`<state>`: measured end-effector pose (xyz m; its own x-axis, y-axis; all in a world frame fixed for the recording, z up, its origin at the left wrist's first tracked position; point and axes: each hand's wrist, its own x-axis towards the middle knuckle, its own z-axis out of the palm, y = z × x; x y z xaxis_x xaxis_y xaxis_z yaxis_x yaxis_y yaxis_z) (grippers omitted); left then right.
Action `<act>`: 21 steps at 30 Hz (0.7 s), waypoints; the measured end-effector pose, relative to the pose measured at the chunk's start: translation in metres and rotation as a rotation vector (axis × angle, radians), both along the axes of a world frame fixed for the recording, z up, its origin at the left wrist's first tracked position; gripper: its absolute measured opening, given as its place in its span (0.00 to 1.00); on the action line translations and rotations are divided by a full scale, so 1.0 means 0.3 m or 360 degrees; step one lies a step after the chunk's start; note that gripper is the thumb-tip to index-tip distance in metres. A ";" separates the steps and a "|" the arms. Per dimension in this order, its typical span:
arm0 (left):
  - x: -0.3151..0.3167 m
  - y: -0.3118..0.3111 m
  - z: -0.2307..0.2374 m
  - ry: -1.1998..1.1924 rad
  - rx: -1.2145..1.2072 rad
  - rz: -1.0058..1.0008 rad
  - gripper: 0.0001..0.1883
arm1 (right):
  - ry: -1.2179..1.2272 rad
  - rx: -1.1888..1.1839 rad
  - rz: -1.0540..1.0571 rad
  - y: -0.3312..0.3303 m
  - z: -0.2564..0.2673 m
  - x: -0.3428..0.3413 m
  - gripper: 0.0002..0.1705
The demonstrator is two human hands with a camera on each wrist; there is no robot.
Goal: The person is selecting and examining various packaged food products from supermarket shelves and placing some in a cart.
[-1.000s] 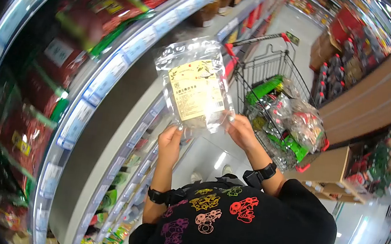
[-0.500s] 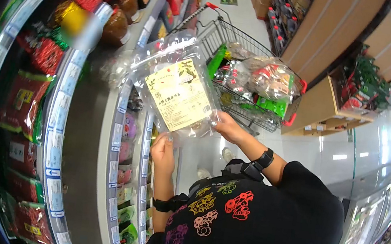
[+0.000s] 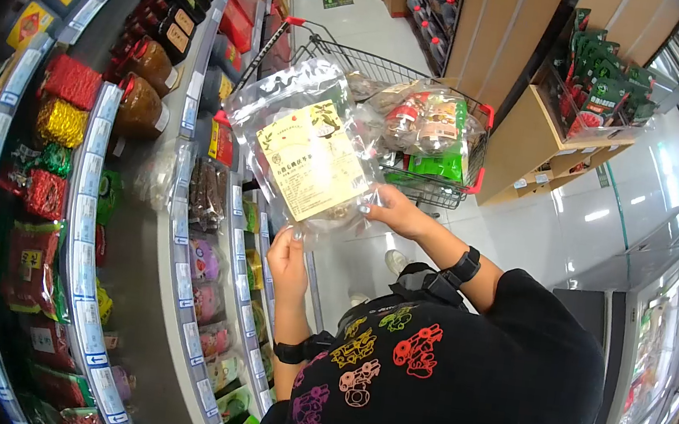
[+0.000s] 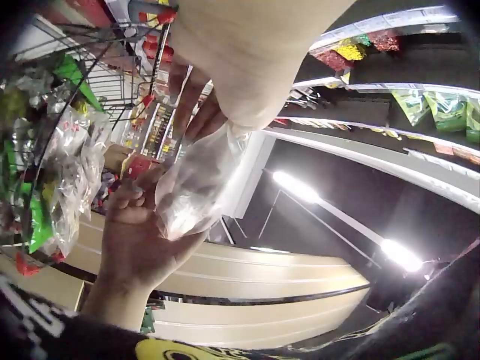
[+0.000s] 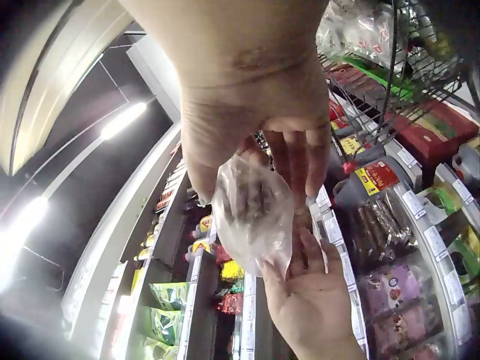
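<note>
A clear zip bag (image 3: 272, 106) with a pale yellow printed label (image 3: 312, 159) is held up in front of the chest, its zip end tilted up and left. My left hand (image 3: 288, 265) pinches its bottom left corner between thumb and fingers. At the bottom right corner my right hand (image 3: 399, 212) pinches it too, thumb on the label side. Both wrist views look at the bag's underside: in the left one the plastic bag (image 4: 199, 184) spans the two hands, and in the right one the bag (image 5: 255, 214) bulges, its contents blurred.
A wire shopping cart (image 3: 482, 157) with bagged goods stands beyond the bag. On the left, store shelves (image 3: 166, 309) hold jars (image 3: 145, 108), dark bottles and red packets (image 3: 32, 267). A wooden stand (image 3: 533, 155) with green pouches (image 3: 596, 91) is at the right, near a glass-fronted case (image 3: 663, 336).
The head view has turned, so the cart and wooden stand sit further left in it. The bag now leans more to the left, with both hands still pinching its lower corners.
</note>
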<state>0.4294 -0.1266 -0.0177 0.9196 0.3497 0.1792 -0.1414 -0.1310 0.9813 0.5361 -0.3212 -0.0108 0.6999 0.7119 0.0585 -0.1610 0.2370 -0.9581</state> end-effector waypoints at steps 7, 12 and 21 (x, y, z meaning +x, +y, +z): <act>0.071 -0.066 0.053 0.0089 -0.0147 -0.0250 0.18 | -0.0162 -0.0008 -0.0075 -0.044 -0.079 0.055 0.20; 0.127 -0.073 0.005 0.0190 -0.0219 -0.0300 0.16 | -0.0189 -0.0098 -0.0088 -0.080 -0.055 0.111 0.18; 0.268 -0.166 -0.194 0.0401 -0.0580 -0.0291 0.17 | -0.0347 -0.0545 -0.0112 -0.185 -0.097 0.263 0.18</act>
